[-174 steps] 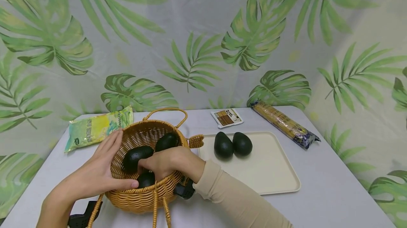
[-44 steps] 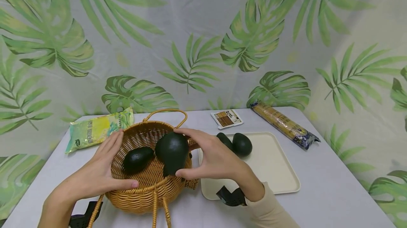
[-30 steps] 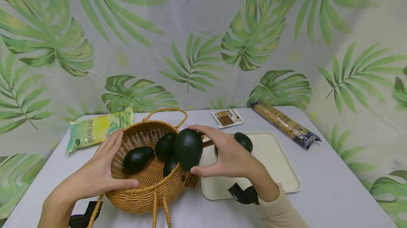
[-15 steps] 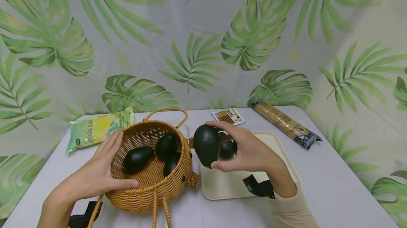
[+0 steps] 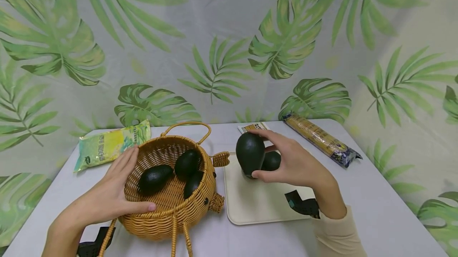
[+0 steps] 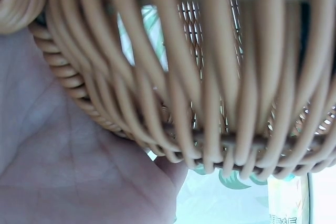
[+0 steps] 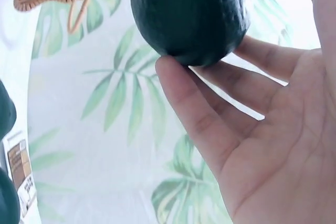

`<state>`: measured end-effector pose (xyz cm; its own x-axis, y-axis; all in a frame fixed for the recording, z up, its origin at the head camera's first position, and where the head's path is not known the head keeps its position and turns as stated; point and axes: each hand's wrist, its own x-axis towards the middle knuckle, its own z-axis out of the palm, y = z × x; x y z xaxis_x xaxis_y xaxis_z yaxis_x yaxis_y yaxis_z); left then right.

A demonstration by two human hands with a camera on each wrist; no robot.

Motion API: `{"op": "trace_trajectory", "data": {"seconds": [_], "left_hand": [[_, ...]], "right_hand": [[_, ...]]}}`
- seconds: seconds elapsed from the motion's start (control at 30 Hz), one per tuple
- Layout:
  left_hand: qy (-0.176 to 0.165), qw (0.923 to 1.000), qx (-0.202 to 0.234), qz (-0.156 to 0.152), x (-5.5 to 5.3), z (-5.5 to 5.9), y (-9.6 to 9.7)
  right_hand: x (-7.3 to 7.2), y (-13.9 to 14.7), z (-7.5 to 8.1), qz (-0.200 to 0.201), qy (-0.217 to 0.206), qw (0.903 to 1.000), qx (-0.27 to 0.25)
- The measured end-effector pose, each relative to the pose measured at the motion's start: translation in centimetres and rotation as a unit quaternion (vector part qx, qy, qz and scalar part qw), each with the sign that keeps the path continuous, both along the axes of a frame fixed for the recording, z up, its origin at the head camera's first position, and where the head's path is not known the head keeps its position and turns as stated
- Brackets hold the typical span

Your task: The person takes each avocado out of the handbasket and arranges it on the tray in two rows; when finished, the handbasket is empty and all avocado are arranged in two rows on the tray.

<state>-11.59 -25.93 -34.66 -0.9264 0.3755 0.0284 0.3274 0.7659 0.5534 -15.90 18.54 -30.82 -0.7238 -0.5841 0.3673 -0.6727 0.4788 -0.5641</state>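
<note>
My right hand (image 5: 295, 163) grips a dark green avocado (image 5: 250, 149) between thumb and fingers, holding it upright over the cream tray (image 5: 275, 205). Beyond that hand another avocado (image 5: 271, 161) lies on the tray, partly covered; one more is mostly hidden behind the held one. At the left stands a wicker basket (image 5: 154, 225) with three avocados inside, one at its left (image 5: 155, 179) and two at its right. Spread against the basket's left side is my left hand (image 5: 103, 199), its fingers straight outside and its thumb along the front rim.
A green and yellow bag (image 5: 107, 147) lies behind the basket at the left. Past the tray are a small white and brown packet (image 5: 247, 128), partly hidden, and a long pack of noodles (image 5: 316, 139). Basket handles stick up at back and front.
My right hand has lifted an avocado out of the basket and carried it rightward over the tray. My left hand has stayed at the basket's side.
</note>
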Motion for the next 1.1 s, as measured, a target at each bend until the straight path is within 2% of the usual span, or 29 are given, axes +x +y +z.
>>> {"op": "trace_trajectory", "data": {"seconds": [0.13, 0.27, 0.63, 0.87, 1.1], "left_hand": [[-0.003, 1.0, 0.003, -0.002, 0.0, 0.1, 0.0], [-0.01, 0.9999, 0.009, -0.003, 0.0, 0.1, 0.0], [-0.012, 0.9999, 0.007, -0.002, 0.0, 0.1, 0.0], [-0.011, 0.9999, 0.005, 0.001, 0.0, 0.1, 0.0], [-0.004, 1.0, 0.004, -0.001, 0.0, 0.0, 0.0]], "right_hand": [[-0.6, 1.2, -0.3, 0.004, -0.001, 0.9999, -0.011], [-1.0, 2.6, -0.5, -0.012, -0.011, 0.9998, -0.014], [-2.5, 5.6, -1.9, -0.046, -0.082, 0.9951, -0.03], [-2.9, 6.9, -2.7, -0.08, -0.14, 0.9863, -0.036], [-3.2, 7.8, -3.2, -0.104, -0.159, 0.9811, -0.037]]}}
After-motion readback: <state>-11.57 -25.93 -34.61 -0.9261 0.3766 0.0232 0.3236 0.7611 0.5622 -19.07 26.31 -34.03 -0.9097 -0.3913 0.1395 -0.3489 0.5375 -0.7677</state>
